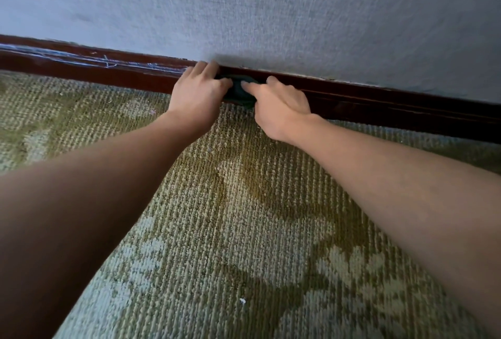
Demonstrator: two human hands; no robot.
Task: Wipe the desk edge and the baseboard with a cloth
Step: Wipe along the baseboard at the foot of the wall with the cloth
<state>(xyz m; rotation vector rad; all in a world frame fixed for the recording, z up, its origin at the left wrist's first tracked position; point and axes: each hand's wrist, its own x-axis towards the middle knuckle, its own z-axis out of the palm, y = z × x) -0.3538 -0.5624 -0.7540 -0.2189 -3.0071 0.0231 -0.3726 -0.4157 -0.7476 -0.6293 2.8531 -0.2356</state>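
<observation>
green cloth (237,92) against brown baseboard (379,101), left hand (196,94), right hand (280,112) holding it

We see a pale blue-grey wall with a fine woven texture (271,7) filling the upper part of the view from left edge to right. Below it lies a looped-pile carpet in olive green with pale blue-green leaf-like patches (230,230), its loops set in close ribs. The olive tone is strongest in the middle of the carpet. The paler patches sit toward its left edge and its near right corner. A tiny white speck of lint (242,301) lies on the carpet near the bottom edge, and fainter pale flecks are scattered nearer the wall.
</observation>
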